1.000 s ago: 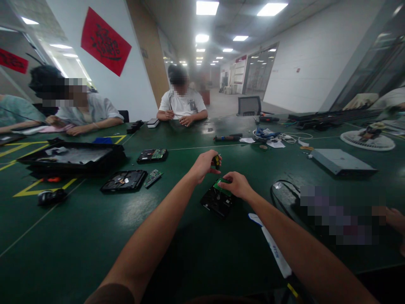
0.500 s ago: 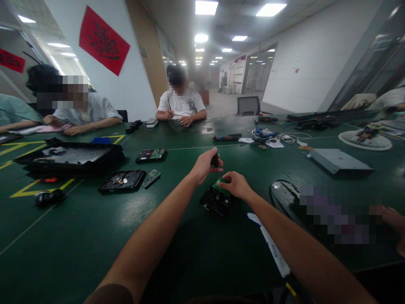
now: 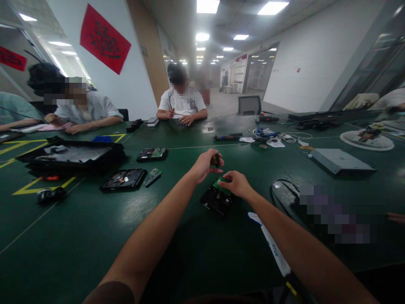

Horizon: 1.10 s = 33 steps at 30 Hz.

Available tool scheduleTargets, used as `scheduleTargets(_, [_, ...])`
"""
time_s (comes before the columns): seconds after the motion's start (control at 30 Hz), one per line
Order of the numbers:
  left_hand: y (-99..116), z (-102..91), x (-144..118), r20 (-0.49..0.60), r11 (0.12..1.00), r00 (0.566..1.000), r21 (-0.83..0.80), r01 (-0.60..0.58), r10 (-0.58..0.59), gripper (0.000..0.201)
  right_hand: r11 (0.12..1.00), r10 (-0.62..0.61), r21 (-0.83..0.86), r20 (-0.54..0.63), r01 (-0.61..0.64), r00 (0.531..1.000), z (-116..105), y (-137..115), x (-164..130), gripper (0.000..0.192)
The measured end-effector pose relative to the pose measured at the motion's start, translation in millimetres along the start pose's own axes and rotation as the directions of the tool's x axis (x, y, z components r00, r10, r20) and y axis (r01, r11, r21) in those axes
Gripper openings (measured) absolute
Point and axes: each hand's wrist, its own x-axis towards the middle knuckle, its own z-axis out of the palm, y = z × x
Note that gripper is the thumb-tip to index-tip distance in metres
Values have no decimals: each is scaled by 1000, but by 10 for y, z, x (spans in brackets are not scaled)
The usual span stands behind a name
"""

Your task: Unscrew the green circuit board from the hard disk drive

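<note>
A: The hard drive (image 3: 217, 200) lies flat on the green tabletop (image 3: 95, 236), near the middle and just in front of the person, with its green circuit board (image 3: 221, 185) at the far end.

B: Where are the hands?

A: The right hand (image 3: 238, 184) rests on the circuit board, fingers curled down over its edge and pressing on it. The left hand (image 3: 205, 164) hovers just above and to the left of the drive, its grip closed around a small screwdriver (image 3: 215, 160) with a dark handle that shows some yellow. I cannot see the tip.

B: How would that be done well?

A: I'd judge: keep the right hand's weight on the board so the drive cannot skate on the tabletop, stand the screwdriver straight over the screw, and press down before turning so the bit does not slip out.

B: Anything close by?

A: A white strip with blue print (image 3: 271, 249) lies near the right forearm. Farther left are an opened drive (image 3: 122, 180), a loose circuit board (image 3: 152, 177) just beside it, and another drive (image 3: 152, 154) beyond them. Other people sit at the far side, well apart.
</note>
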Motion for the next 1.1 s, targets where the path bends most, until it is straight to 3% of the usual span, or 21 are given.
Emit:
scheduleTargets(0.13, [-11, 19, 2, 1, 988, 1000, -155, 22, -22, 27, 1000, -7, -17, 0, 7, 1000, 11, 4, 1, 34])
scheduleTargets(0.4, [60, -7, -14, -22, 998, 1000, 69, -12, 13, 31, 1000, -7, -6, -3, 7, 1000, 0, -2, -1, 35])
scheduleTargets(0.7, [-2, 18, -2, -39, 999, 999, -52, -16, 14, 28, 1000, -5, 0, -7, 5, 1000, 11, 12, 2, 35])
scheduleTargets(0.93, [76, -29, -10, -61, 975, 988, 181, -128, 141, 24, 1000, -18, -20, 14, 18, 1000, 10, 25, 21, 36])
scheduleTargets(1.1, [55, -19, -14, -12, 997, 998, 34, -69, 69, 23, 1000, 4, -3, 3, -4, 1000, 16, 20, 16, 34])
